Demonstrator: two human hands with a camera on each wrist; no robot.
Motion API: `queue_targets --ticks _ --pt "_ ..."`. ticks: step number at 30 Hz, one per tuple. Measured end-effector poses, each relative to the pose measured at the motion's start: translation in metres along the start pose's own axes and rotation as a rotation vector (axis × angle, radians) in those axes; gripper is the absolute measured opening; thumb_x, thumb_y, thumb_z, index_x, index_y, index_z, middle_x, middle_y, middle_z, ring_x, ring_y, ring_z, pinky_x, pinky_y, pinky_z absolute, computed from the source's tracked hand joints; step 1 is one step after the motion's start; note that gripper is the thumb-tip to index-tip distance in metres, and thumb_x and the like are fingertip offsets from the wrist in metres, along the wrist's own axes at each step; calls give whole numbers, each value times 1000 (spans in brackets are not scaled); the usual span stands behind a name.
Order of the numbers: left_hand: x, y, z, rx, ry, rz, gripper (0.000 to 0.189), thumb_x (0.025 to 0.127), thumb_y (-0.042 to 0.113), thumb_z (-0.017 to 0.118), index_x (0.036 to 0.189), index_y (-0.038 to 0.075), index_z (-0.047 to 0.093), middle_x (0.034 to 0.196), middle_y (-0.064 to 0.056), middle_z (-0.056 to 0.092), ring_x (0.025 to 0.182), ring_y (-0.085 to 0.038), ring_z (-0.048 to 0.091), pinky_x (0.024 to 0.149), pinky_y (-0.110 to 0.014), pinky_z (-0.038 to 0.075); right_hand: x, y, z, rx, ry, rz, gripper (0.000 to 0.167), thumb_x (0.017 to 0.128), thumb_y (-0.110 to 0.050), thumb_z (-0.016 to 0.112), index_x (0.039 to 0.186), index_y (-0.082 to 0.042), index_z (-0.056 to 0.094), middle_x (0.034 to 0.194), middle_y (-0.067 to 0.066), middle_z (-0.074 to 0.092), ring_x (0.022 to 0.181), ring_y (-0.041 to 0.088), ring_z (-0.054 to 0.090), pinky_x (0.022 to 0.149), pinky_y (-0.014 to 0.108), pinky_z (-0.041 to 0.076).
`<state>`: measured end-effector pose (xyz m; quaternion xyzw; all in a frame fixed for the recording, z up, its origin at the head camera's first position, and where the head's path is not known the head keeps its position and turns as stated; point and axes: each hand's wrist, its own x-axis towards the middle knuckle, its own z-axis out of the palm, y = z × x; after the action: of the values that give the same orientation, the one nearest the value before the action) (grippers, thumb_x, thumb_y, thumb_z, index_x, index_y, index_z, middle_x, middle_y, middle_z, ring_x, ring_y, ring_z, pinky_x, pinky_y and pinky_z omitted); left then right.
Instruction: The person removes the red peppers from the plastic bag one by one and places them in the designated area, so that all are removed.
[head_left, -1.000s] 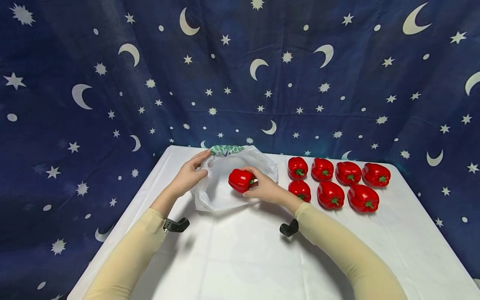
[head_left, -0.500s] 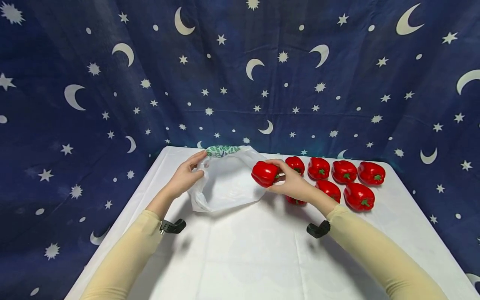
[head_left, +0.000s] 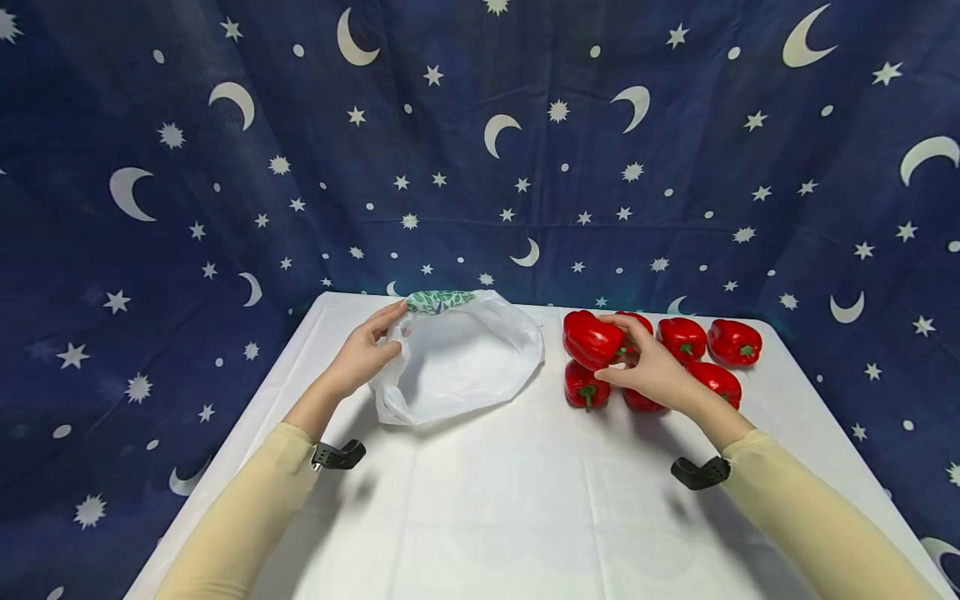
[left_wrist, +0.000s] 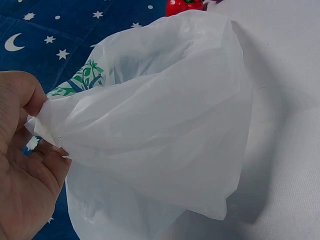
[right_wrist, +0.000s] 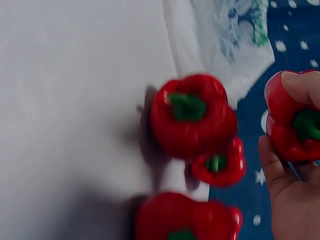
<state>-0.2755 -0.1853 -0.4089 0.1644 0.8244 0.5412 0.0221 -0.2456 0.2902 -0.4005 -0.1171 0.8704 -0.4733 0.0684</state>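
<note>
My left hand (head_left: 365,350) pinches the left edge of the mouth of a white plastic bag (head_left: 465,367) with a green leafy print. In the left wrist view, thumb and fingers of the left hand (left_wrist: 30,155) bunch the bag's rim (left_wrist: 55,120). My right hand (head_left: 648,362) grips a red bell pepper (head_left: 592,337) near its green stem. In the head view, this pepper overlaps the left end of the group of peppers. The right wrist view shows the held bell pepper (right_wrist: 282,110) between thumb and fingers, its stem toward the palm.
Several red bell peppers stand at the right back of the white-covered table (head_left: 495,517), among them a front-left pepper (head_left: 587,385) and a back-right one (head_left: 735,342). My right hand partly hides some. A dark blue curtain (head_left: 450,150) with moons and stars hangs behind.
My right hand has carried the bell pepper from over the bag's mouth rightward to the other peppers. The left hand has kept its pinch on the bag. The head view has shifted slightly.
</note>
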Motion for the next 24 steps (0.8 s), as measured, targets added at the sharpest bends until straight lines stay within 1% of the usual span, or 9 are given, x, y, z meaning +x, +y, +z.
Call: queue_targets --ticks 3,8,9,11,13,16,18,20,24 --pt "0 -1 0 -7 -9 3 66 95 0 54 159 6 36 167 -1 27 152 -27 25 121 -49 22 -13 8 -15 4 29 32 100 81 -30 89 159 -26 27 152 17 40 135 44 44 98 61 49" --pt "1 -3 0 -18 -19 -3 64 98 2 54 159 8 36 167 0 25 152 -29 23 121 -50 24 -34 22 -39 -15 115 33 99 85 -26 86 161 -18 23 154 22 37 136 48 41 100 63 47" --pt "1 -4 0 -17 -20 -7 64 98 2 54 159 8 35 168 0 24 153 -29 23 120 -51 24 -39 24 -44 -24 137 38 98 85 -25 85 161 -17 22 153 23 37 135 49 42 99 61 48" --pt "1 -5 0 -16 -20 -19 64 99 1 54 160 8 34 168 -1 23 153 -30 22 120 -52 25 -48 29 -53 -31 177 51 99 86 -25 84 162 -18 21 154 24 36 134 47 43 98 49 52" --pt "1 -4 -1 -9 -23 -28 65 98 -1 53 160 6 33 169 -3 22 153 -32 21 120 -53 25 -56 36 -62 -23 212 54 97 87 -24 83 162 -18 21 152 23 37 128 40 47 92 33 55" --pt "1 -4 -1 0 -22 -34 65 98 -3 52 159 2 32 169 -6 21 153 -33 20 120 -53 23 -67 48 -73 -8 260 33 91 89 -20 81 160 -20 25 148 19 39 119 21 51 83 14 51" --pt "1 -3 -1 -1 -22 -31 65 97 -4 52 159 1 32 169 -7 21 153 -33 20 121 -53 21 -73 55 -79 -3 285 25 87 91 -17 80 159 -20 27 144 17 40 112 12 50 81 10 49" --pt "2 -4 -1 -5 -20 -24 65 97 -4 53 159 2 33 168 -6 22 153 -32 20 121 -52 21 -79 62 -85 -6 302 36 86 91 -16 79 159 -20 26 145 17 37 111 6 47 80 10 49" --pt "1 -5 -1 -8 -20 -2 65 97 -1 54 159 6 35 168 -2 24 153 -27 21 122 -49 20 -89 74 -94 -51 337 101 90 92 -21 78 161 -17 21 148 22 33 110 4 44 77 8 49"
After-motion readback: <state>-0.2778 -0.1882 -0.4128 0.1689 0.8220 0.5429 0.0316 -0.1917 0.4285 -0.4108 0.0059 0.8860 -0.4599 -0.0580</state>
